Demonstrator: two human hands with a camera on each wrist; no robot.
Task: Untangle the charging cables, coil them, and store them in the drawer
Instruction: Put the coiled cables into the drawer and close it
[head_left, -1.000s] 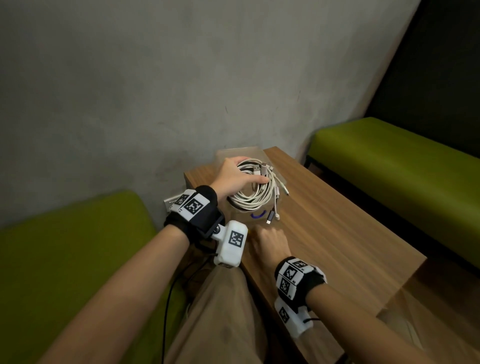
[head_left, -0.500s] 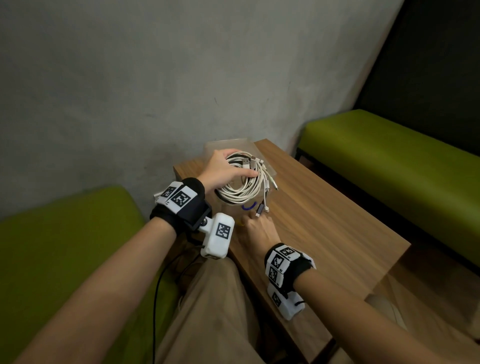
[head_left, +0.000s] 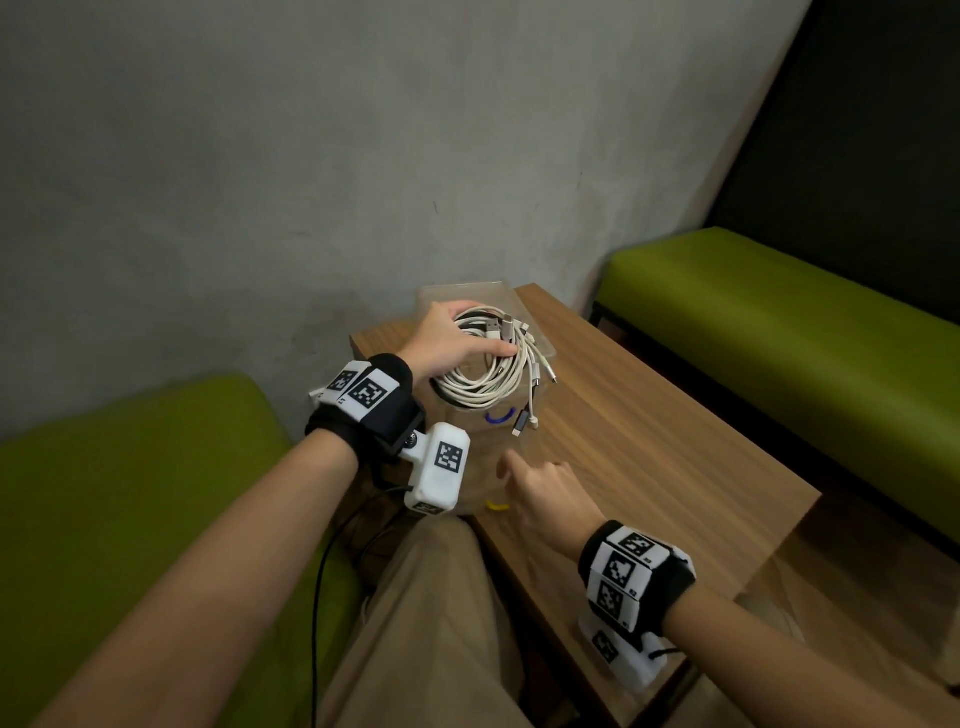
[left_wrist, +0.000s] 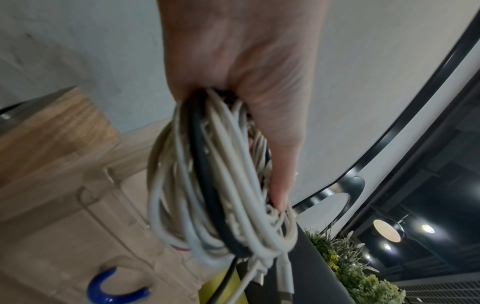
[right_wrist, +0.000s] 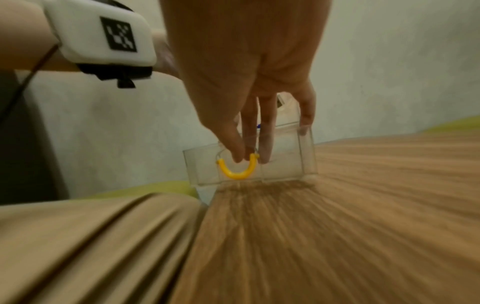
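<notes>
Head view first, from the left: my left hand (head_left: 448, 347) holds the coiled bundle of charging cables (head_left: 488, 371), fingers and thumb curled round it, above the clear plastic drawer unit (head_left: 537, 340) at the table (head_left: 649, 441) corner, as it did 1 second ago. What changed is my right hand (head_left: 545, 493): it has dropped from the blue handle (head_left: 500, 417) toward the yellow handle (head_left: 497, 506) of the lower drawer. In the right wrist view my fingertips (right_wrist: 237, 157) hook loosely behind that handle, fingers nearly straight, nothing clamped. I judge the coiling done and storing begun; the drawer looks partly drawn. No brand or readable writing, only square black-and-white markers on my wristbands (head_left: 371, 393).
</notes>
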